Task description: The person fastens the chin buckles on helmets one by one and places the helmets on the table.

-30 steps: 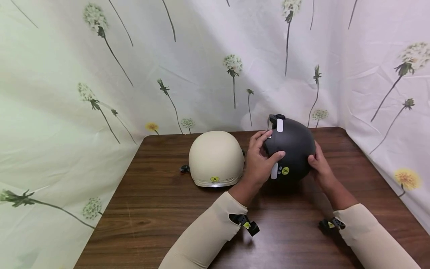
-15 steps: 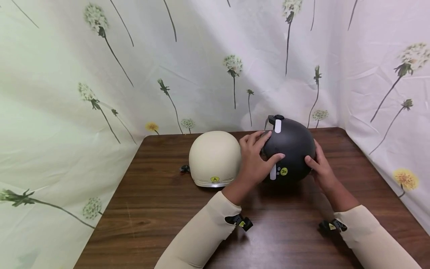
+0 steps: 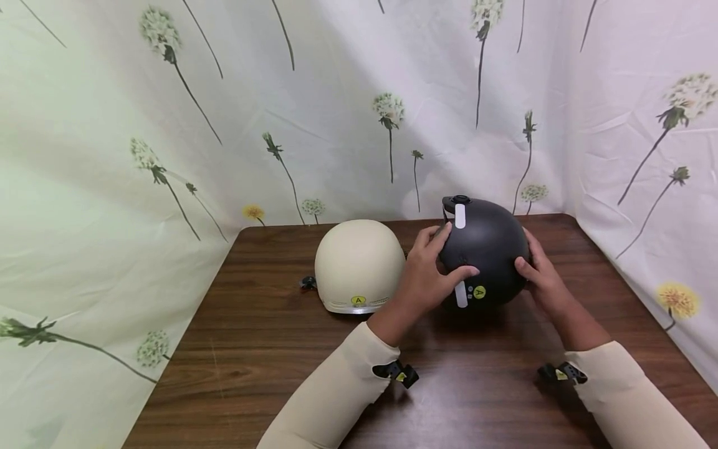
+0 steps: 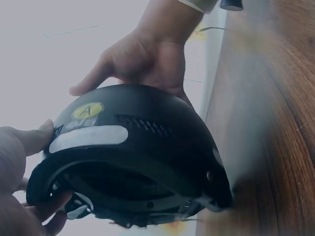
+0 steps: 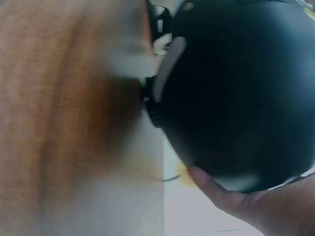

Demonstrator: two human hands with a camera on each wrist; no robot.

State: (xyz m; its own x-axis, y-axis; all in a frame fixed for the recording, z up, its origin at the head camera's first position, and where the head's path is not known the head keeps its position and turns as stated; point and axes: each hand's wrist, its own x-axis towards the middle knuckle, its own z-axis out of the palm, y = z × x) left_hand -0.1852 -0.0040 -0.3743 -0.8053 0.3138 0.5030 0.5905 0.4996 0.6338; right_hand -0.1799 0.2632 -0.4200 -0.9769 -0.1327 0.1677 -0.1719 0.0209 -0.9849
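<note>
A matte black helmet (image 3: 490, 243) is held tipped on its side above the right part of the table, its opening facing left. My left hand (image 3: 423, 271) grips its rim, thumb on the outer shell near a white strip. In the left wrist view, fingers (image 4: 49, 209) of that hand curl inside the opening, against the dark lining. My right hand (image 3: 546, 280) cups the rounded shell from the right, thumb on the near side; its other fingers are mostly hidden behind the shell. A cream helmet (image 3: 360, 265) sits dome up on the table, just left of my left hand.
The dark wood-grain table (image 3: 235, 368) ends at a back edge against a white cloth (image 3: 336, 93) printed with dandelions. A black strap buckle (image 3: 307, 283) sticks out left of the cream helmet. Dark camera mounts (image 3: 401, 374) hang below both wrists.
The black helmet has turned slightly in my hands and sits a little lower, its top strip shifted left and down. My left hand has shifted slightly left. The cream helmet stays put.
</note>
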